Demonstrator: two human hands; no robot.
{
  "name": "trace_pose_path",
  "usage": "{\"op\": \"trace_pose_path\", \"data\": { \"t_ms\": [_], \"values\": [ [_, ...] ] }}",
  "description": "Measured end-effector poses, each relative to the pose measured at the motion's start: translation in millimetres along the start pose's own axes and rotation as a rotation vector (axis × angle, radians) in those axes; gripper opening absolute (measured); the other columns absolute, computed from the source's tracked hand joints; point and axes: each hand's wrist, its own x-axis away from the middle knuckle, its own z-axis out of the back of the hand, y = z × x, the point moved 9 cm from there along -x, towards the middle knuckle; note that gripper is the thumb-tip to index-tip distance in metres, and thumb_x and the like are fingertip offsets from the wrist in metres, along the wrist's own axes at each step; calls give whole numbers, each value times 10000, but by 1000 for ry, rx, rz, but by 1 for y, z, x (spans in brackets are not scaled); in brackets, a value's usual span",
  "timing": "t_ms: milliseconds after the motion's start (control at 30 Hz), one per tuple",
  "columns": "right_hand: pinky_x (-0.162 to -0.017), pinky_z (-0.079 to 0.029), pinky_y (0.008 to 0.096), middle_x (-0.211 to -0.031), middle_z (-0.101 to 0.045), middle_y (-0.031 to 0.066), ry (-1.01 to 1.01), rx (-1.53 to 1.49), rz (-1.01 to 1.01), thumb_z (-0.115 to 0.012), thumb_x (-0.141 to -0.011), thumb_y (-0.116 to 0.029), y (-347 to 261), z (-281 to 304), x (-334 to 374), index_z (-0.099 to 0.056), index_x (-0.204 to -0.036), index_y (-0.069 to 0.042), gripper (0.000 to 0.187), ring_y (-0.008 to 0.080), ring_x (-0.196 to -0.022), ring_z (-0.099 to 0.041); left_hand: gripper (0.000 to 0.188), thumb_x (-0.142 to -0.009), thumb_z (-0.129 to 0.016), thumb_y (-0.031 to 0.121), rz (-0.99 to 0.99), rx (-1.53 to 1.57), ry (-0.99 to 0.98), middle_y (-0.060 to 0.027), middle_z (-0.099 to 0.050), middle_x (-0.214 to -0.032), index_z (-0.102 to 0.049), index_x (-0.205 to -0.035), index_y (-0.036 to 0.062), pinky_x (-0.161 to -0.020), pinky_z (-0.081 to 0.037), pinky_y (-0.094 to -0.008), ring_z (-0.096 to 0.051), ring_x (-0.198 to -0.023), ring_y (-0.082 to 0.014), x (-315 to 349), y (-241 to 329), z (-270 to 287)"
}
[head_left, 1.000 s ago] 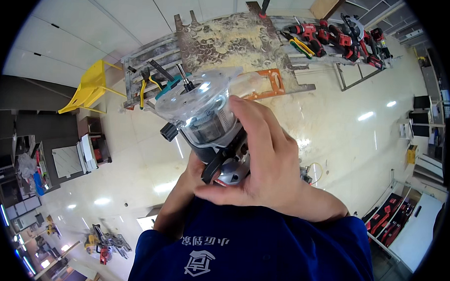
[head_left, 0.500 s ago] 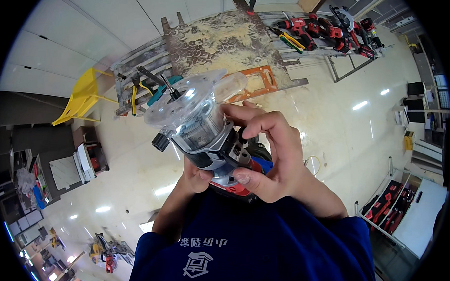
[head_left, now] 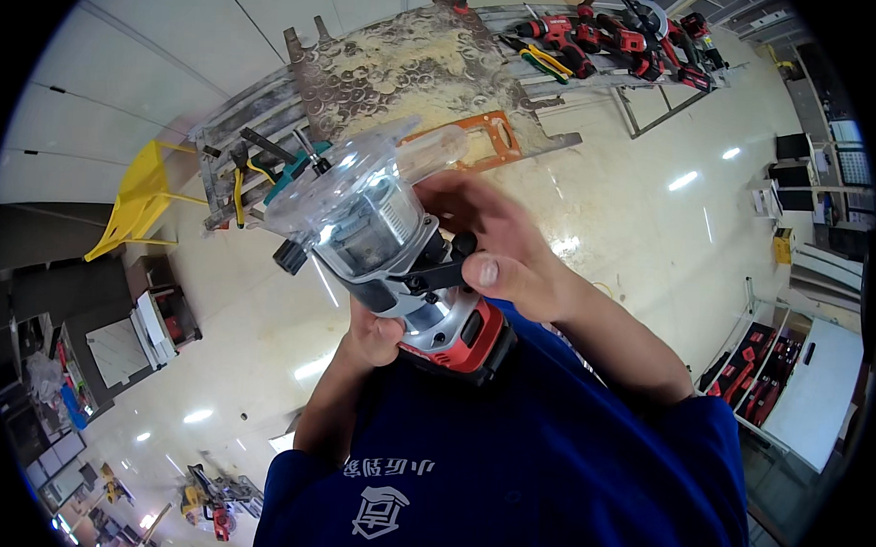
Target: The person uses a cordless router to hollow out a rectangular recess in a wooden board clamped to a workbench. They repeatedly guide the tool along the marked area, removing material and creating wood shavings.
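Vantage: we look from a head-worn fisheye camera, down over our own chest and forearms.
Facing: downward and forward, toward a dusty workbench (head_left: 406, 70) at the upper rim and glossy floor (head_left: 643, 213) beyond.
Nearness: very close; a trim router (head_left: 390, 253) between our hands fills the centre.
Distortion: straight edges bow toward the dark circular rim.
Shared field: we have one view only.
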Motion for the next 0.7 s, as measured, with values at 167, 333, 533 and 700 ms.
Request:
{"op": "trace_pose_path", "data": {
  "t_ms": [167,333,533,700],
  "values": [
    [-1012,-455,332,-1233,-632,192,-87,-70,-189,-711,-927,-312,19,1,3,-413,-1436,126,735,207,-1139,-598,899,-857,-664,666,-4,47,-16,-143,-649,-1225,-492,-1367,-53,-963,-500,-383,-636,-1129,-242,0,-10,2],
    [-1029,-461,350,-1265,-614,256,-68,-6,-270,-699,-885,-478,26,5,-2,-372,-1435,175,914,263,-1183,-608,1067,-799,-468,881,70,-43,-52,-147,-615,-1247,-438,-1409,6,-923,-544,-395,-650,-1102,-261,5,-42,16],
    [-946,-512,346,-1102,-690,143,318,-177,-519,-555,-982,-123,69,36,1,-648,-1199,70,305,215,-1033,-654,1017,-811,-586,789,106,284,-211,-201,-634,-1235,-455,-1386,-40,-913,-550,-412,-651,-1092,-283,-6,-44,-5],
    [-984,-494,366,-1205,-652,155,187,-410,-282,-572,-999,-238,48,34,4,-535,-1350,55,459,216,-1115,-624,1181,-682,-445,977,131,-15,-92,-190,-636,-1111,-507,-1258,-51,-807,-573,-403,-679,-967,-282,-19,-34,-5]
  ]
}}
